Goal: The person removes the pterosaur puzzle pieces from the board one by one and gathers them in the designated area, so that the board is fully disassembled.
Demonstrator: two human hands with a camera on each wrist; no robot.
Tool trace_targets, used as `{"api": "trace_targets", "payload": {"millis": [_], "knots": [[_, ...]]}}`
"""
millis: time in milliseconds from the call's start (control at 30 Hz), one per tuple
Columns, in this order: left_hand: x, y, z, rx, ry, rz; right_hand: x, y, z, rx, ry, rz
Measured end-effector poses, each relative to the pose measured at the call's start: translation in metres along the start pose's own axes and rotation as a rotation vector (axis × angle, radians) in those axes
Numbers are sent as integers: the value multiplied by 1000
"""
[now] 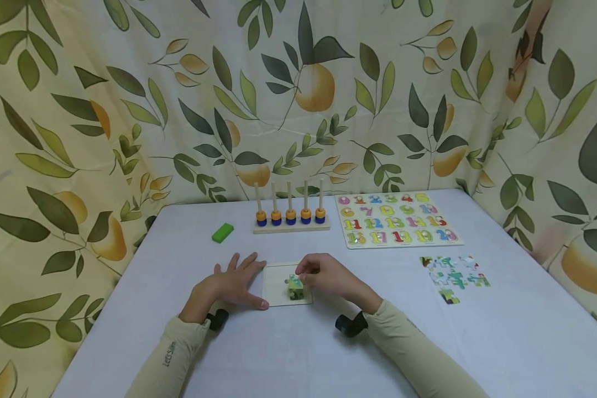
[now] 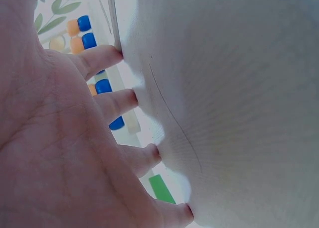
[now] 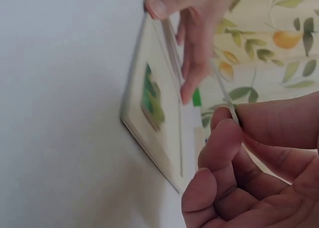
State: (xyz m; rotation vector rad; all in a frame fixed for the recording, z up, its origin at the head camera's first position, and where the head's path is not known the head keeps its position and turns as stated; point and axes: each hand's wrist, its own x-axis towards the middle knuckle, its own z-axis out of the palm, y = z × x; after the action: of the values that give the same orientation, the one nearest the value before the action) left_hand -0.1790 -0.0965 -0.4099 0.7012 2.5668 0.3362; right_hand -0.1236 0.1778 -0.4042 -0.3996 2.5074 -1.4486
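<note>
A pale flat puzzle board (image 1: 275, 284) lies mid-table, with a green puzzle piece (image 3: 153, 101) on it. My left hand (image 1: 234, 284) is spread at the board's left side, its thumb and index fingertips touching the board's edge and its other fingertips on the cloth. Over the right part of the board, my right hand (image 1: 328, 279) pinches a thin puzzle piece (image 3: 225, 86) between thumb and index finger. That piece shows edge-on in the right wrist view, so its picture is hidden there.
Loose puzzle pieces (image 1: 456, 277) lie to the right. Behind stand a bead rack (image 1: 291, 228) with upright pegs and a number board (image 1: 398, 220). A green block (image 1: 223, 232) lies at the left back. A patterned curtain (image 1: 298, 138) hangs behind the white-covered table (image 1: 278, 354).
</note>
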Motion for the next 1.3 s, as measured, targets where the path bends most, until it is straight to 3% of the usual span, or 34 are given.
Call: {"api": "trace_targets", "payload": {"millis": [267, 633, 1300], "knots": [[13, -10, 8, -10, 2, 13, -4, 2, -23, 85, 6, 31], [0, 4, 0, 5, 2, 1, -14, 1, -49, 101, 88, 53], [-2, 3, 1, -3, 0, -2, -42, -1, -95, 82, 234, 30]]}}
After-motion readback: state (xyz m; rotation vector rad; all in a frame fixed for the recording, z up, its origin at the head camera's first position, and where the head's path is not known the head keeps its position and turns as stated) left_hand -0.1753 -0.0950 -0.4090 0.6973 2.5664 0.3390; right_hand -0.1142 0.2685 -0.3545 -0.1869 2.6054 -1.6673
